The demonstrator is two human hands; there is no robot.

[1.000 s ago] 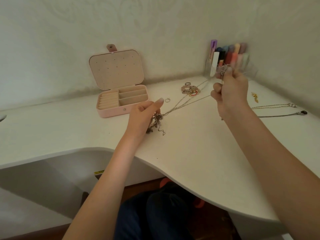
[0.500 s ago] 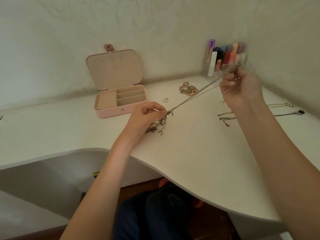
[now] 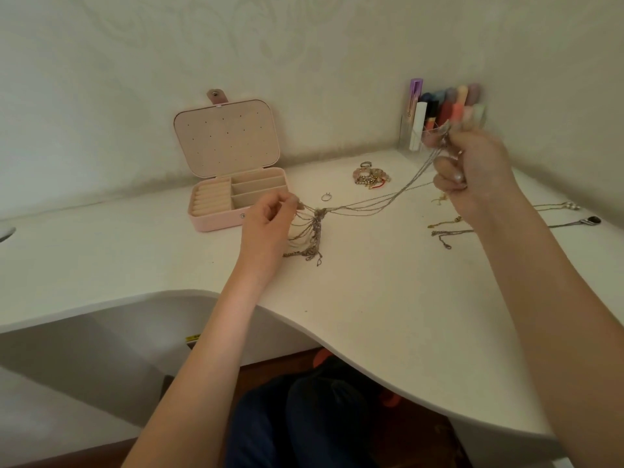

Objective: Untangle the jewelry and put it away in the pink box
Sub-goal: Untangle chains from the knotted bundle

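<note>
A tangle of thin chains (image 3: pixel 312 231) is stretched over the white desk (image 3: pixel 354 298). My left hand (image 3: pixel 270 224) pinches its loops at the left end, just right of the open pink box (image 3: pixel 236 197). My right hand (image 3: pixel 472 170) is raised at the back right and grips the far ends of the strands, which run taut up to it. The knot with dangling clasps hangs between the hands, its lower ends touching the desk. The box's lid stands upright and its compartments hold nothing I can see.
A small ring (image 3: pixel 326 196) lies right of the box. A heap of beaded bracelets (image 3: pixel 369 177) sits further back. Separate necklaces (image 3: pixel 445 231) lie at the right, one with a dark pendant (image 3: pixel 592 220). A clear holder of cosmetics (image 3: pixel 442 119) fills the corner.
My left hand has pulled left toward the box, spreading the loops of the tangle. My right hand has stayed raised at the back right, keeping the strands taut.
</note>
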